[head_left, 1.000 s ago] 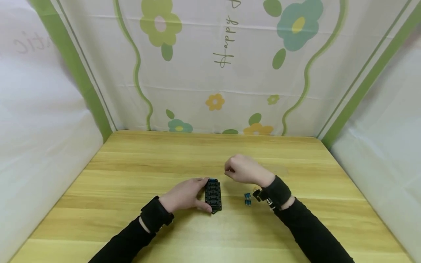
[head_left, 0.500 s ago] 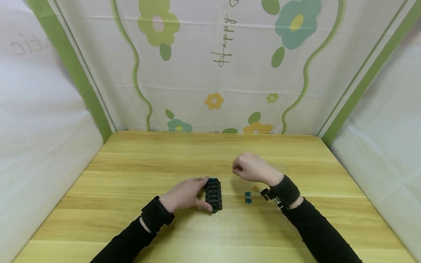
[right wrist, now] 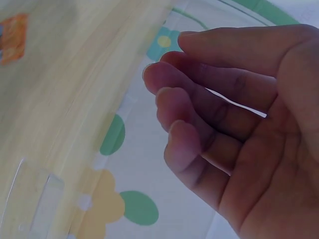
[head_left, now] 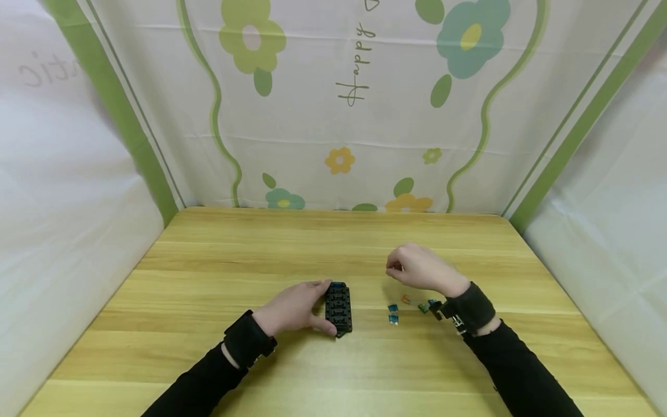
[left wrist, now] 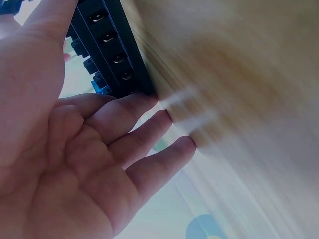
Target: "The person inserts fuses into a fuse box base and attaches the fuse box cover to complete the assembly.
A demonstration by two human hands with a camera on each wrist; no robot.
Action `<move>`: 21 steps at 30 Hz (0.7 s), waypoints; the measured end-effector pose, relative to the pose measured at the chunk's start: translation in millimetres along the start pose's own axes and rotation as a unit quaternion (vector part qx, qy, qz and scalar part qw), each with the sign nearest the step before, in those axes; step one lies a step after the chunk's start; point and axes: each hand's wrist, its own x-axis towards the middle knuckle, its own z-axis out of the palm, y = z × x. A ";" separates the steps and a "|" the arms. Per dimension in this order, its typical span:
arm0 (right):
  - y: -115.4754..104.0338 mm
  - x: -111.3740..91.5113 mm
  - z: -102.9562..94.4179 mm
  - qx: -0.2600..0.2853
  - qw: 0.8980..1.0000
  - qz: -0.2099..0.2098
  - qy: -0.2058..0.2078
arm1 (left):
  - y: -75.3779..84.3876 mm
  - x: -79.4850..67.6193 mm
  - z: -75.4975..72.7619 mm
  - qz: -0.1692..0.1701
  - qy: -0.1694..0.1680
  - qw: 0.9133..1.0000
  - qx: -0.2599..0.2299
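Observation:
On the table lies a black fuse block (head_left: 339, 313) with a row of slots, a blue blade fuse (head_left: 337, 284) seated at its far end. My left hand (head_left: 292, 310) grips the block from the left, thumb at the near end and fingers at the far end. In the left wrist view the block's side (left wrist: 112, 45) shows metal contacts. My right hand (head_left: 422, 267) hovers over the table with loosely bent fingers, holding nothing. Below it lie two blue blade fuses (head_left: 393, 313), an orange blade fuse (head_left: 406, 299), a green blade fuse (head_left: 423, 308) and another blue one partly behind the wrist strap.
A clear plastic piece (right wrist: 37, 204) lies on the table, seen at the lower left of the right wrist view. The wooden table (head_left: 234, 243) ends at a white cloth wall (head_left: 307, 116) printed with flowers; further cloth walls stand at both sides.
My right hand has moved to the right, away from the fuse block, uncovering the orange and green fuses. The left hand and the block have stayed put.

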 end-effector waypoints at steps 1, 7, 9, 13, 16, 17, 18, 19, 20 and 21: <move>1.4 -2.1 -0.4 0.001 1.000 0.004 0.000 | -0.1 0.3 0.1 0.000 0.000 1.000 0.000; 7.5 -13.9 -0.6 0.008 0.999 0.030 -0.013 | 0.0 1.1 0.9 0.004 -0.001 1.000 0.003; 9.6 -17.1 -0.2 0.008 0.999 0.034 -0.017 | 0.4 1.1 1.1 0.004 -0.002 1.000 0.003; 14.3 -22.9 -0.8 0.011 0.999 0.037 -0.017 | 1.3 1.2 1.1 0.001 -0.003 1.000 0.001; 17.8 -27.4 -2.2 0.009 0.999 0.042 -0.016 | 1.3 1.1 1.1 0.000 -0.002 1.000 0.002; 18.9 -28.9 -2.7 0.009 0.999 0.043 -0.017 | 1.1 0.9 1.2 0.000 -0.001 1.000 0.004; 19.8 -30.3 -3.0 0.010 0.999 0.044 -0.020 | 1.0 0.8 1.1 0.000 0.000 1.000 0.005; 20.5 -31.4 -3.2 0.011 0.999 0.044 -0.023 | 0.8 0.7 1.2 0.000 0.002 1.000 0.006; 21.0 -32.4 -3.0 0.012 0.999 0.045 -0.026 | 0.5 0.5 1.2 0.000 0.002 1.000 0.006; 21.7 -33.5 -2.6 0.013 0.999 0.043 -0.029 | 0.0 0.4 1.4 -0.001 0.002 1.000 0.007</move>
